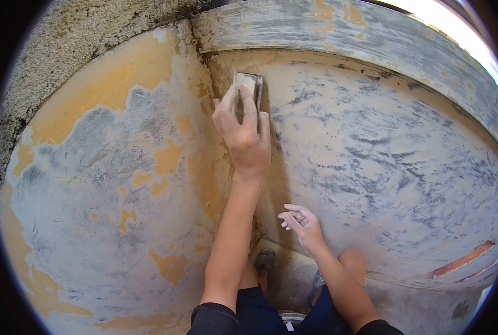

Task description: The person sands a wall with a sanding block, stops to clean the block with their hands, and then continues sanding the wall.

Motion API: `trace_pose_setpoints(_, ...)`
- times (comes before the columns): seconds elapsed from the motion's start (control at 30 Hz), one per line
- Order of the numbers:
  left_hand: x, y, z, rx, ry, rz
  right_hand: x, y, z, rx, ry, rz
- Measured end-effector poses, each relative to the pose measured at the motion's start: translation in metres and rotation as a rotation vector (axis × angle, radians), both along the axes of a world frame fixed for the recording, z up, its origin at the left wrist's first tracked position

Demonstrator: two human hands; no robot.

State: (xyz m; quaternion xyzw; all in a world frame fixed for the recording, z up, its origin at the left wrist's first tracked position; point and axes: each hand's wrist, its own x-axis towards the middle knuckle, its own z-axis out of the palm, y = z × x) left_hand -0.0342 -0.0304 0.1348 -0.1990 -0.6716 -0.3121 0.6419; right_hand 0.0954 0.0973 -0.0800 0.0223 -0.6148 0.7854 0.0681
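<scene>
My left hand (243, 131) reaches up to the inner corner between two walls. Its fingers grip a dusty, flat rectangular sanding block (248, 82), pale on top with a dark edge. The block's face is against the right wall (372, 151), which is pale with dark grey smears. Lower down, my right hand (303, 224) hangs in front of that wall, its whitened fingers loosely bent and apart, holding nothing.
The left wall (103, 167) shows grey filler with yellow patches. A grey ledge (316, 30) runs along the top right, and rough plaster (98, 33) lies at upper left. A reddish strip (462, 259) marks the lower right. My shoes (265, 261) stand near the corner.
</scene>
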Motion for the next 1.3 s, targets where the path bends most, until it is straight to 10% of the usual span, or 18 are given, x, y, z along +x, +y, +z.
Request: trace_pose_setpoints(1.3,-0.039,0.014,-0.003,0.098,0.268,0.001,0.001,-0.014,0.021,0.468,0.236,-0.242)
